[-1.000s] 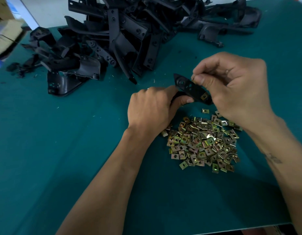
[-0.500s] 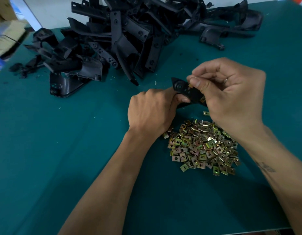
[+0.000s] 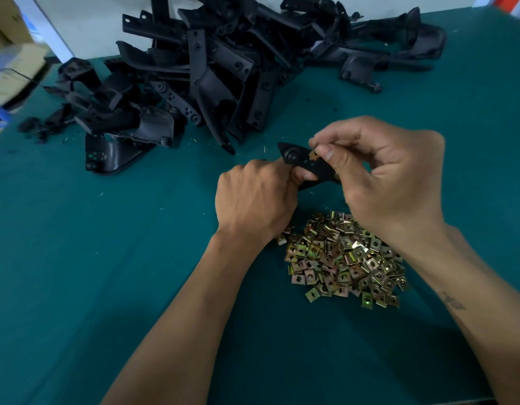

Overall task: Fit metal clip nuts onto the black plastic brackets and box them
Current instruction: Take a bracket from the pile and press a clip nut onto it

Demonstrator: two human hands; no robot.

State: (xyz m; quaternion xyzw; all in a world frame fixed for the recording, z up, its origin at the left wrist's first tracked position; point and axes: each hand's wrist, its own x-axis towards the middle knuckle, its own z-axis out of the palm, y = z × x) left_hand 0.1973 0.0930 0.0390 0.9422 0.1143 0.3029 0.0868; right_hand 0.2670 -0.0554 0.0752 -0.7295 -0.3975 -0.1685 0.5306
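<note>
My forearms are bare — no sleeves, no gloves. A small dark tattoo (image 3: 454, 304) marks my right forearm — its design is blurred.

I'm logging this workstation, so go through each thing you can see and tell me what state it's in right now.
left hand: grips the bracket's near end.
right hand: pinches a clip nut at the bracket's edge.
held bracket: off the table, between both hands.
clip nut: at the bracket's edge, whether seated cannot be told.
loose clip nuts: heaped on the table.
bracket pile: tangled heap, untouched.
table: green surface with small debris.
</note>
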